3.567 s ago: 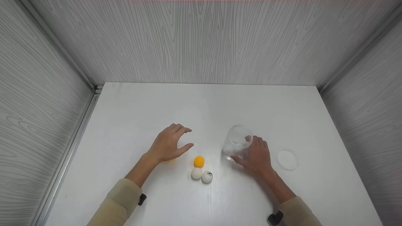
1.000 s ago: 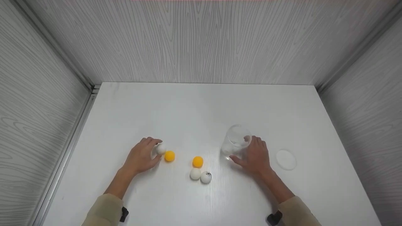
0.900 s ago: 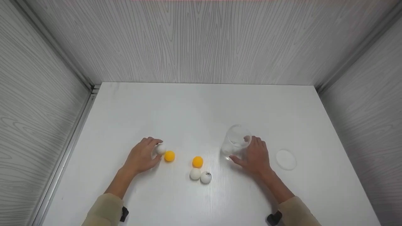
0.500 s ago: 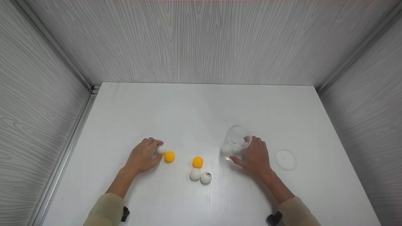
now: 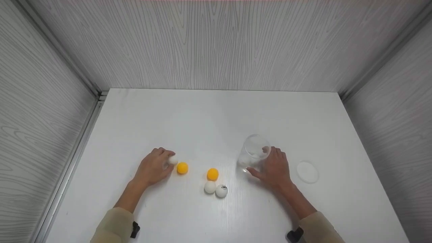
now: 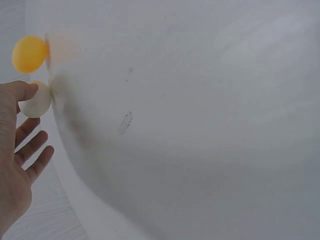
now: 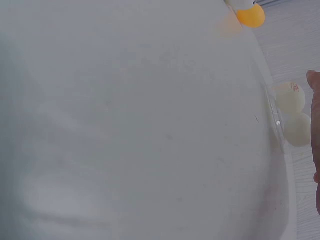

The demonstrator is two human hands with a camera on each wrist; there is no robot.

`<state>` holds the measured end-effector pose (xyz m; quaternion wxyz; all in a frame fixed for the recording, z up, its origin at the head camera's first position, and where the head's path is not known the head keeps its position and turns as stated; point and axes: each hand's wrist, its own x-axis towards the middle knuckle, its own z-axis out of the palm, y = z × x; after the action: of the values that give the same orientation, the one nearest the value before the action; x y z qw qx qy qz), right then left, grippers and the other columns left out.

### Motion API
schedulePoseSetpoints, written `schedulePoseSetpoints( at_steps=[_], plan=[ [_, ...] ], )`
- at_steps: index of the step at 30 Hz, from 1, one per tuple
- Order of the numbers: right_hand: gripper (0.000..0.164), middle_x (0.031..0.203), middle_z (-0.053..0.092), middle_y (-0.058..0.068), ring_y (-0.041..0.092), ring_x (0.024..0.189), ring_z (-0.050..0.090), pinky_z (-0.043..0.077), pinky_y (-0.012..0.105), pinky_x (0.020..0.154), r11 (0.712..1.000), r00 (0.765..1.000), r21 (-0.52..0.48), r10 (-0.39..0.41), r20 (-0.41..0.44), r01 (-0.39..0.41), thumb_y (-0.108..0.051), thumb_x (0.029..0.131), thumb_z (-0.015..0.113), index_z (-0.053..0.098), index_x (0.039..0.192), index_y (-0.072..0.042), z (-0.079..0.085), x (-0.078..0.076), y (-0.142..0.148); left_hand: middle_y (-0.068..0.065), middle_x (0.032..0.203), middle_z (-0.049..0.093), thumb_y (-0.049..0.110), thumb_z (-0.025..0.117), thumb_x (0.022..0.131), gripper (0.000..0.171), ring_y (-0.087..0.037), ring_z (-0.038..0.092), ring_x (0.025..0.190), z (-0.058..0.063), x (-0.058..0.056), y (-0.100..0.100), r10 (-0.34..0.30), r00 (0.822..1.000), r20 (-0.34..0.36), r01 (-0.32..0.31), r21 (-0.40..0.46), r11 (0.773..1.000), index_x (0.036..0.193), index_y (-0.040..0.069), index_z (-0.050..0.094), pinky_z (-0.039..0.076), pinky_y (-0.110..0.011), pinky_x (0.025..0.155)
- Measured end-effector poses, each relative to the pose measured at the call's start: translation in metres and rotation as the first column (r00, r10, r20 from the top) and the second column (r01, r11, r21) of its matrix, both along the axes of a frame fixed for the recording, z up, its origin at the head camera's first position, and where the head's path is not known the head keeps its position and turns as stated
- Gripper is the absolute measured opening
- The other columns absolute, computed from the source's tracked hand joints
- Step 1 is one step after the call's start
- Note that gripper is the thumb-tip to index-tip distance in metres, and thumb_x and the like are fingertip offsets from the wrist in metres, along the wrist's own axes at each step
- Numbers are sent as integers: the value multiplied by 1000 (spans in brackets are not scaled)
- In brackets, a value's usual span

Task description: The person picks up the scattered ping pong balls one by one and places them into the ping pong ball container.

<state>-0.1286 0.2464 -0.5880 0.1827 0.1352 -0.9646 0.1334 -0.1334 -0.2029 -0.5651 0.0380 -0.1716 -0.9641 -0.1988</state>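
Moved: compared with 3.6 seconds ago, the left hand (image 5: 153,167) is lying farther left and nearer the person, and is now holding a white ball (image 5: 172,160); the right hand (image 5: 276,168) and the clear jar (image 5: 248,158) are keeping their places.
Sleeves: two tan sleeves (image 5: 113,224) are reaching in from the bottom edge, each with a black wrist device (image 5: 135,230) showing beside it.
Loose trio: a printed white ball (image 5: 221,191) is resting against a plain white ball (image 5: 210,187), with an orange ball (image 5: 212,174) sitting just behind, between the hands.
Left fingers: thumb and index finger are pinching the white ball at the tabletop; the other fingers are standing apart from one another.
Ball neighbour: a second orange ball (image 5: 182,168) is sitting just beside the pinched one; whether they are touching, I cannot tell.
Lid: a round translucent lid (image 5: 307,171) is lying flat to the right of the right hand.
Right fingers: they are curving round the jar's right side, the thumb spreading across its front.
Jar: it is standing upright and open, holding at least two pale balls (image 7: 290,97).
Backdrop: the white table (image 5: 209,114) is ending at a grey wood-grain panel (image 5: 216,44).
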Motion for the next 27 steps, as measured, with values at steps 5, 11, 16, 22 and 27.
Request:
schedulePoseSetpoints(
  at_steps=[5,11,16,22,27],
  plan=[
    [92,104,63,17,38,102,62,50,50,89,1000,1000,-15,4,-11,-4,-75,72,74,58,121,2,-1,0,0,-7,108,71,21,80,91,34,-25,62,97,1,1,0,-2,1000,-1,2,7,1000,122,12,71,60,-41,91],
    [92,102,64,16,38,101,63,51,49,88,1000,1000,-17,3,-28,-4,-75,71,76,59,119,1,-1,0,0,-8,107,71,19,81,89,33,-26,64,99,5,1,-1,-6,999,-36,8,31,999,120,12,72,60,-42,91],
    [91,101,64,14,36,102,63,51,47,88,1000,999,-14,4,-34,-4,-74,69,78,60,118,1,1,1,0,-9,108,71,17,81,89,33,-28,65,101,11,2,-1,8,998,-59,-4,57,998,120,11,72,60,-43,91],
    [93,100,63,16,38,102,63,51,48,89,1000,1000,-14,-8,-21,8,-75,68,78,59,119,0,2,0,0,-10,113,72,18,80,90,35,-28,66,104,18,1,-2,27,998,-57,-24,66,998,123,11,72,60,-43,93],
    [93,100,63,16,38,101,63,51,49,89,1000,1000,-13,-7,-28,7,-73,66,81,60,118,1,2,1,-1,-8,113,71,19,80,90,34,-26,66,103,22,2,1,22,997,-79,-16,70,997,123,13,71,61,-40,94]
  ],
)
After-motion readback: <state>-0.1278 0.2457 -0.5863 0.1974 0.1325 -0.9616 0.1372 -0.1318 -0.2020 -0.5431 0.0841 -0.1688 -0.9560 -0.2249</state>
